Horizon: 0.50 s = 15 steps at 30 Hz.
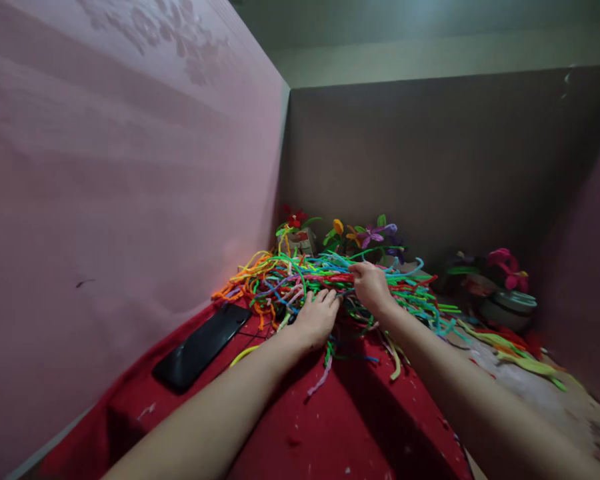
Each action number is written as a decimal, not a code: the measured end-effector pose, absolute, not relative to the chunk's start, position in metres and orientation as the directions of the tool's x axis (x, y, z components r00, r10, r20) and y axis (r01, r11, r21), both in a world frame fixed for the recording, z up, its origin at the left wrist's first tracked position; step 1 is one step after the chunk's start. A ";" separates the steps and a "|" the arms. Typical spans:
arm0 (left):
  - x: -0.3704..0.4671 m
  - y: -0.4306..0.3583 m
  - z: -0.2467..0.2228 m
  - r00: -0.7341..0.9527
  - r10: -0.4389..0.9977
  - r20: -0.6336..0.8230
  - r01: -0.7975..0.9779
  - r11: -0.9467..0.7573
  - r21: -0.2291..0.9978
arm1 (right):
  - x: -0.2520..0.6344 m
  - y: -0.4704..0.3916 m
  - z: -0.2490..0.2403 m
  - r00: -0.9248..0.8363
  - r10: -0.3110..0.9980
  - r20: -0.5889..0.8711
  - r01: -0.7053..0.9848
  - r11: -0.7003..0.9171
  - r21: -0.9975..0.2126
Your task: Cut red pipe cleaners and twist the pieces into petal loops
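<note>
A tangled heap of multicoloured pipe cleaners [275, 283] lies on a red cloth [305, 413]. My left hand [317, 318] rests on the near side of the heap, palm down with its fingers stretched and somewhat apart. Over the upper right of the heap, my right hand [371, 285] has its thumb and fingers pinched together among the strands. It seems to grip a pipe cleaner there, though the colour is hard to make out. Several loose strands, one of them pink [321, 379], trail toward me below the left hand.
Left of the heap lies a black phone [203, 347] beside the pink wall [130, 233]. Pipe-cleaner flowers [370, 235] stand behind the heap. At right are a pale round container [509, 308] with a pink flower [509, 267] and more yellow-green strands [525, 363].
</note>
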State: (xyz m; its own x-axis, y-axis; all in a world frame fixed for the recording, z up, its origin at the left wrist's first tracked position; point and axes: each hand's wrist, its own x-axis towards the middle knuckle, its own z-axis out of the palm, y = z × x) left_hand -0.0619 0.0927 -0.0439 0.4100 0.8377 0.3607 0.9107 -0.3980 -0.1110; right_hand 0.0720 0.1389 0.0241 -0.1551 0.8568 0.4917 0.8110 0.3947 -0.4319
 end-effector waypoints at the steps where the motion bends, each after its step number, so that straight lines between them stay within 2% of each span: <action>1: -0.062 0.092 -0.042 0.398 0.836 0.378 0.916 -0.387 -0.108 | 0.070 0.149 0.025 -0.154 0.864 0.480 0.834 0.374 -0.405; 5: -0.062 0.093 -0.035 0.310 0.840 0.445 0.943 -0.331 -0.033 | 0.070 0.168 0.021 -0.154 0.902 0.404 0.893 0.302 -0.333; 9: -0.060 0.095 -0.034 0.355 0.855 0.378 0.928 -0.372 -0.030 | 0.073 0.168 0.011 -0.190 0.906 0.379 0.886 0.325 -0.332; 12: -0.061 0.096 -0.037 0.338 0.882 0.329 0.928 -0.370 0.037 | 0.075 0.163 0.006 -0.201 0.882 0.427 0.844 0.377 -0.381; 15: -0.061 0.096 -0.038 0.322 0.887 0.330 0.928 -0.365 0.077 | 0.079 0.159 0.014 -0.104 0.831 0.547 0.754 0.424 -0.501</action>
